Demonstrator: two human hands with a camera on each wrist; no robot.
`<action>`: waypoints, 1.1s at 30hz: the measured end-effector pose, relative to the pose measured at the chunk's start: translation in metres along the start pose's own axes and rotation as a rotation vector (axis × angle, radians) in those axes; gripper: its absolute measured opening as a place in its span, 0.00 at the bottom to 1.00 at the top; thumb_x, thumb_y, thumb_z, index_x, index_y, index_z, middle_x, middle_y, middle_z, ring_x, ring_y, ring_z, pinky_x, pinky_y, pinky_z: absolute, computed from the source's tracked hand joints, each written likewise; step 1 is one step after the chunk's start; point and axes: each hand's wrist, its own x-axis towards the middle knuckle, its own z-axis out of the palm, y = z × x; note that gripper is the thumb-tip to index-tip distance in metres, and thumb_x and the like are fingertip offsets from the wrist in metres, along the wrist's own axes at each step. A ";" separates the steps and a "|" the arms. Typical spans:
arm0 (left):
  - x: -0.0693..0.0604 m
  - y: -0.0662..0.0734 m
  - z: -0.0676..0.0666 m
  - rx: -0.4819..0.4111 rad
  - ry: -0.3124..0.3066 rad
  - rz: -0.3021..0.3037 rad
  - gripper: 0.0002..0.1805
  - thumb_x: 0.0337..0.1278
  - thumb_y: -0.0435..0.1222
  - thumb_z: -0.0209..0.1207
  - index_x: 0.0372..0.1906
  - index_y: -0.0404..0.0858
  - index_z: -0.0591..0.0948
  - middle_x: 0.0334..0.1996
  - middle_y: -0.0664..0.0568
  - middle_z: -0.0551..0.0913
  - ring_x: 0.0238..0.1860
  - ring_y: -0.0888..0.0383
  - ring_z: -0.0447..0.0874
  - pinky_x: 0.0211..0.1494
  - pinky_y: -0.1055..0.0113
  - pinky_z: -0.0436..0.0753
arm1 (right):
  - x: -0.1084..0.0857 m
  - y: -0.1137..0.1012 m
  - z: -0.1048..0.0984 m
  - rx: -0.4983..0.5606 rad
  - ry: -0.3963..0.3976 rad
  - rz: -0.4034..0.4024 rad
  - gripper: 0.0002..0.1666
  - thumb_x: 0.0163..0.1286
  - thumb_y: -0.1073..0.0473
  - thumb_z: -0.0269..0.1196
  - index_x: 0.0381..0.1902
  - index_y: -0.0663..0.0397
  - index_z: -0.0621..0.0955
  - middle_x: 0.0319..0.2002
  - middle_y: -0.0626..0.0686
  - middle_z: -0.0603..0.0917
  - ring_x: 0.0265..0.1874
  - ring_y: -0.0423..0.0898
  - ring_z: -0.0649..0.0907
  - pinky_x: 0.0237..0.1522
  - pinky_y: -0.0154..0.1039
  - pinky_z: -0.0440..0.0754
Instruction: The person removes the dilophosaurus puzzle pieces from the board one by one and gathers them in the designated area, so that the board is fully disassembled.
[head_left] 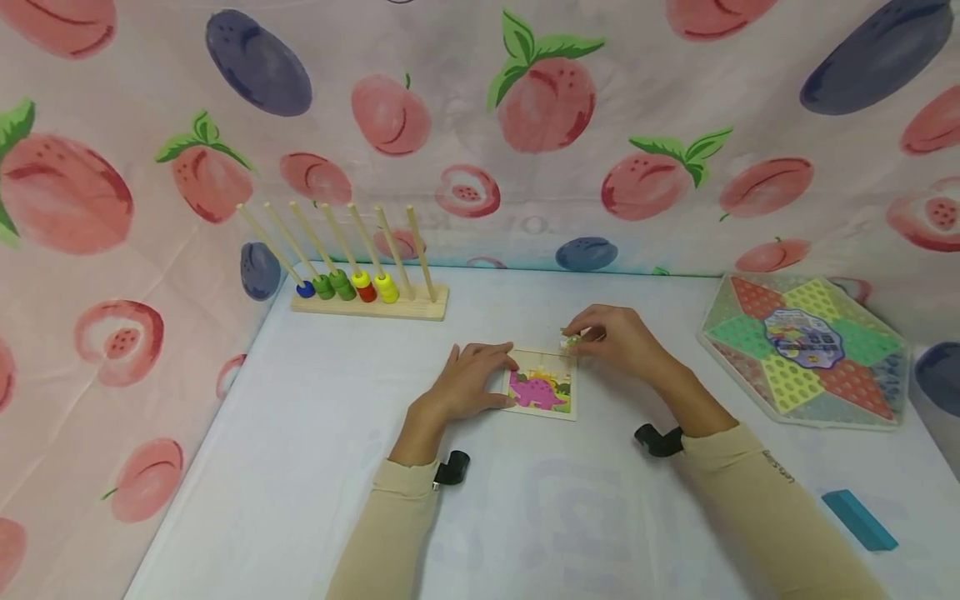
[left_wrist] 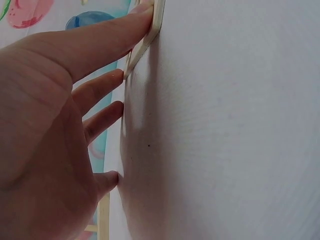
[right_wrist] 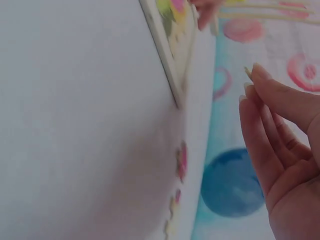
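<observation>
A small wooden jigsaw puzzle board (head_left: 542, 415) with a pink dinosaur picture lies on the white table. My left hand (head_left: 468, 383) rests at its left side, thumb on the lower left edge and fingertips near the upper left corner. In the left wrist view, the thumb (left_wrist: 100, 45) presses the board's edge while the other fingers stretch out, spread apart. Over the board's upper right corner, my right hand (head_left: 618, 342) pinches a small puzzle piece (head_left: 570, 340) between thumb and fingertips. The right wrist view shows this piece (right_wrist: 248, 74) edge-on. Pale bare patches show along the board's top.
Loose puzzle pieces (right_wrist: 181, 162) lie on the table beyond the board. A wooden peg stand (head_left: 367, 307) with coloured beads stands at the back left. At right are a hexagonal star-patterned game board (head_left: 806, 392) and a blue block (head_left: 858, 520). A fruit-print cloth (head_left: 465, 108) hangs behind.
</observation>
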 end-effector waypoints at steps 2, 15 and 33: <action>0.000 0.000 0.000 0.000 -0.001 -0.001 0.26 0.59 0.46 0.71 0.62 0.51 0.81 0.80 0.56 0.63 0.80 0.48 0.58 0.82 0.32 0.42 | 0.000 0.002 -0.007 -0.002 0.029 -0.008 0.16 0.57 0.64 0.77 0.45 0.56 0.90 0.45 0.53 0.89 0.39 0.47 0.88 0.40 0.20 0.80; 0.003 -0.001 0.000 0.001 0.005 0.010 0.26 0.58 0.46 0.71 0.62 0.50 0.80 0.80 0.56 0.63 0.80 0.48 0.59 0.82 0.32 0.41 | -0.016 0.030 -0.023 -0.029 0.132 0.036 0.13 0.59 0.62 0.76 0.43 0.54 0.90 0.47 0.57 0.90 0.41 0.51 0.89 0.40 0.25 0.84; -0.002 -0.001 0.002 -0.020 0.009 0.007 0.26 0.58 0.45 0.71 0.62 0.50 0.81 0.80 0.56 0.64 0.79 0.47 0.59 0.83 0.33 0.42 | -0.053 0.081 -0.049 -0.017 0.208 0.286 0.13 0.64 0.59 0.73 0.43 0.61 0.88 0.47 0.66 0.88 0.25 0.29 0.84 0.27 0.28 0.82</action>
